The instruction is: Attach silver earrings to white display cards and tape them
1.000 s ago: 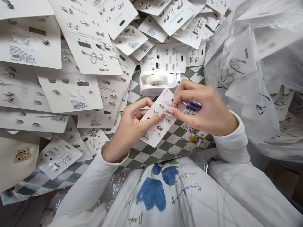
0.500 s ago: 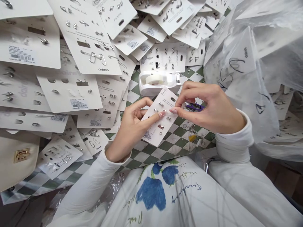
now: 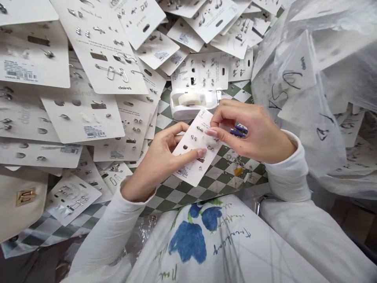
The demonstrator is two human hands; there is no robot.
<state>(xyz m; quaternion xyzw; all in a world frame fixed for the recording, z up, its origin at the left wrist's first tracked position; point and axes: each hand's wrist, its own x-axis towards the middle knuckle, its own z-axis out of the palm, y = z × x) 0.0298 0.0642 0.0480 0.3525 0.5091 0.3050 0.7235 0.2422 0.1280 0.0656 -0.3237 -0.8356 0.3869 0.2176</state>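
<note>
A white earring card [image 3: 193, 169] with several small silver studs is tilted in front of me, held by my left hand [image 3: 165, 157], whose thumb lies across its face. My right hand [image 3: 247, 129] is closed over the card's upper right part, thumb and index finger pinched near a stud; whatever is between the fingertips is too small to make out. A purple tool [image 3: 239, 131] shows beneath the right palm; whether it is held is unclear. Just behind the card stands a white tape dispenser [image 3: 194, 103].
Stacked earring cards [image 3: 88, 114] cover the left and back of the checkered table [image 3: 173, 192]. A clear plastic bag [image 3: 312, 98] of cards fills the right. Loose jewellery with a yellow piece [image 3: 238, 171] lies near the right wrist. A cream bag [image 3: 22, 204] is at far left.
My right hand has shifted left, further over the card. My left thumb has slid down the card, uncovering more studs and a dark slot.
</note>
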